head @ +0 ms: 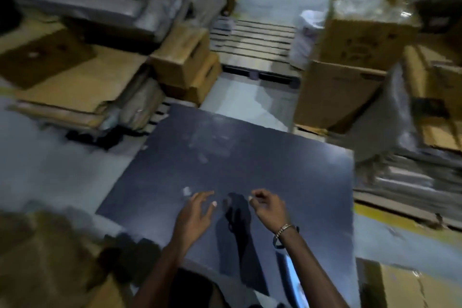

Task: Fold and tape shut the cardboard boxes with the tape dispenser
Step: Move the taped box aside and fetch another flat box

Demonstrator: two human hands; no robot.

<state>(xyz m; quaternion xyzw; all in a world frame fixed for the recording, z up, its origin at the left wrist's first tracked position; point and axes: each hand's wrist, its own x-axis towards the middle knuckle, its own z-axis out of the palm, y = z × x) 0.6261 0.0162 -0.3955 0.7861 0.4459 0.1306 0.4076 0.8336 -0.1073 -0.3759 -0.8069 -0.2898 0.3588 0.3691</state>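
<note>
Above the dark mat [250, 157], left hand [195, 215] fingers spread, right hand [268, 210] fingers loosely curled, both empty.

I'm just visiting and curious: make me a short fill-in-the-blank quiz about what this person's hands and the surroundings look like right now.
1. Both hands hover over a dark, flat ____ lying on the floor.
2. The bracelet is worn on the person's ____ wrist.
3. The left hand has its fingers spread and holds ____.
4. The tall box at the upper right is ____ at the top, with clear plastic showing.

Missing words: mat; right; nothing; open
</note>
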